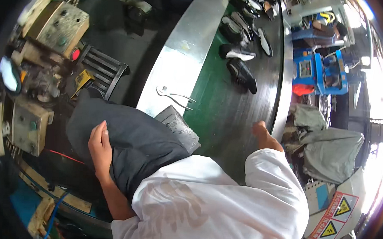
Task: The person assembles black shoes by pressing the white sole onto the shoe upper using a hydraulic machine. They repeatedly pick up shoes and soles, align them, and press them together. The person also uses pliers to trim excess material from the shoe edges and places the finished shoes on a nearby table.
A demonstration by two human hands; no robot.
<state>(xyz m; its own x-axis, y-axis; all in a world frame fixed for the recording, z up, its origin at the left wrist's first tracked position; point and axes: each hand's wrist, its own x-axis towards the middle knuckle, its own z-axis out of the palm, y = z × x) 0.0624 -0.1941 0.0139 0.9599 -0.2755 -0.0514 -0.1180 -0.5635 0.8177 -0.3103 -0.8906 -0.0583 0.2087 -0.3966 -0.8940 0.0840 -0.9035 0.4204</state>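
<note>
Looking down over a white-shirted shoulder here, and the green conveyor belt (217, 108) runs up the middle of the view, so take that as the landmark. Left of the belt, the left hand (99, 147) lies flat on the person's own thigh in dark trousers (135, 138), fingers together and relaxed, gripping nothing. On the belt's right side, the right hand (261, 133) is out at the steel edge rail (281, 110); only its back and the wrist show past the white sleeve (274, 178), so I cannot tell whether the fingers are curled or spread, and nothing shows in its grasp.

Up the belt from that hand, well apart from it, lies a black shoe upper (242, 74), with another black-and-white one (237, 52) just beyond and more pieces strung out toward the far end. On the belt's left steel rim (176, 72) rest metal pliers (175, 96), and just below them a grey speckled cloth (178, 127) touches the knee.

My read: the nearest upper is out of reach at the moment. Best to keep the right hand low over the rail, take the piece by its body and not a loose edge, and leave the left free for the pliers.
</note>
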